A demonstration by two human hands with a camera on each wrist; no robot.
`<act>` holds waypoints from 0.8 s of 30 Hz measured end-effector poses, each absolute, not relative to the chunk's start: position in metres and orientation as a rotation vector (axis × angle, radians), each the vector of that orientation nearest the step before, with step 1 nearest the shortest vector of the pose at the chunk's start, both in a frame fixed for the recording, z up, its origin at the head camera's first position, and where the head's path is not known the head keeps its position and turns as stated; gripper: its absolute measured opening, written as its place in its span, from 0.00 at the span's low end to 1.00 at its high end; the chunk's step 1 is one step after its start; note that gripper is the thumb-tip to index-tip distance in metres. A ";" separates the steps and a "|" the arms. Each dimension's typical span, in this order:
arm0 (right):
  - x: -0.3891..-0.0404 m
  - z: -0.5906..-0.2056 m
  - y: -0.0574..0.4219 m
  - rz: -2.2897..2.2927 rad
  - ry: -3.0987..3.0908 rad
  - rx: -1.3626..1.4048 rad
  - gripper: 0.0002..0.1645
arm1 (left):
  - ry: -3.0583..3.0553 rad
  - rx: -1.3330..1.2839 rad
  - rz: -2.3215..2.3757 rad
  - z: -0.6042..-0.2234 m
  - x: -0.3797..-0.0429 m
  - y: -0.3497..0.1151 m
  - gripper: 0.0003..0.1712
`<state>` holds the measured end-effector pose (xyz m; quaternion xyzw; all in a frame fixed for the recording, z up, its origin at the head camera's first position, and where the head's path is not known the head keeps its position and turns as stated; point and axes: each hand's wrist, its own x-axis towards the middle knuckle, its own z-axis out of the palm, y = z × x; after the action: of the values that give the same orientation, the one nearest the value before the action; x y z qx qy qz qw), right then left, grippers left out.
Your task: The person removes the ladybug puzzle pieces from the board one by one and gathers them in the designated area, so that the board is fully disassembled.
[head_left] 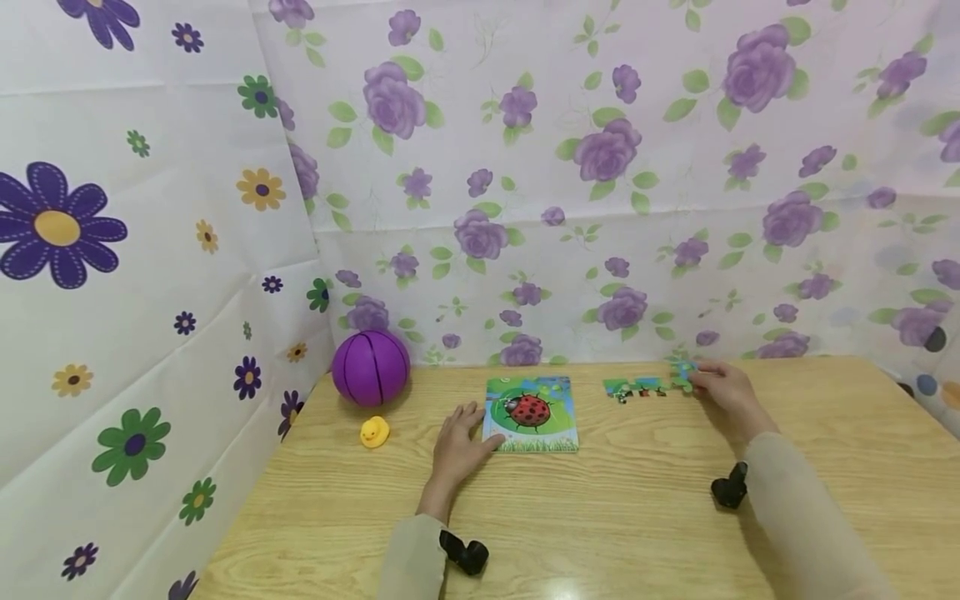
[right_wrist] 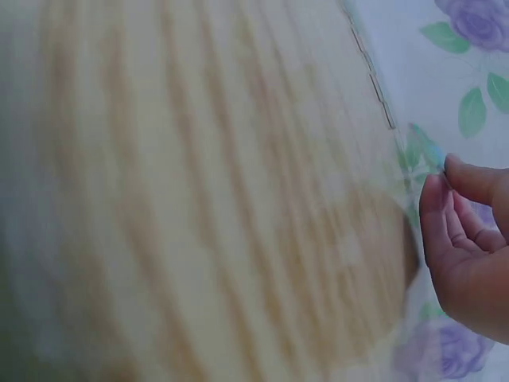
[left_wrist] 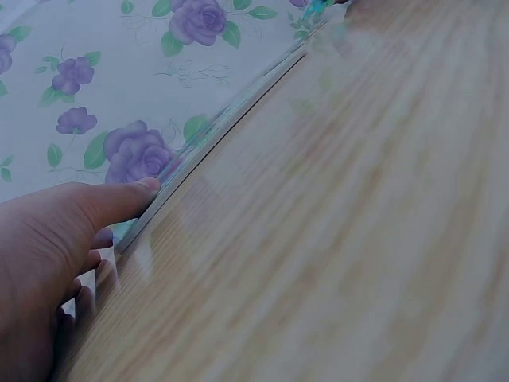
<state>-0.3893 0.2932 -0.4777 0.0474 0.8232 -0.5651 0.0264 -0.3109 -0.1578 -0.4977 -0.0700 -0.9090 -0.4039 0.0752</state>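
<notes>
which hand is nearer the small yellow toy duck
Left. The left hand is right of the duck, not touching it; the right hand is farther right, beyond the square picture board with a red ladybird.

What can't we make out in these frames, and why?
- Loose puzzle pieces, head view: too small to read their print.
- Held puzzle piece, right wrist view: a thin sliver, partly covered by the fingertips of the right hand.
- Ladybug board, left wrist view: seen nearly edge-on, so its picture is lost.
- Left hand, left wrist view: cut off by the left edge.
</notes>
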 end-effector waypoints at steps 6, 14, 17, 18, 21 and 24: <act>-0.385 -0.479 0.297 -1.672 2.577 0.131 0.42 | -2.720 -0.212 -1.222 -0.496 -0.311 -0.155 0.37; -0.381 -0.483 0.293 -1.622 2.707 0.141 0.37 | -2.720 -0.215 -1.225 -0.498 -0.313 -0.156 0.38; -0.381 -0.486 0.291 -1.522 2.802 0.159 0.35 | -2.721 -0.214 -1.209 -0.500 -0.314 -0.157 0.38; -0.381 -0.487 0.291 -1.488 2.830 0.161 0.35 | -2.722 -0.213 -1.206 -0.500 -0.314 -0.158 0.38; -0.380 -0.488 0.290 -1.445 2.846 0.158 0.34 | -2.725 -0.205 -1.218 -0.500 -0.314 -0.159 0.38; -0.379 -0.489 0.290 -1.433 2.846 0.147 0.34 | -2.722 -0.201 -1.232 -0.500 -0.314 -0.159 0.38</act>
<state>-0.3790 0.2896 -0.4888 0.0462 0.8920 -0.4490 -0.0241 -0.3137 -0.1591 -0.5000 -0.0668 -0.9066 -0.4103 0.0733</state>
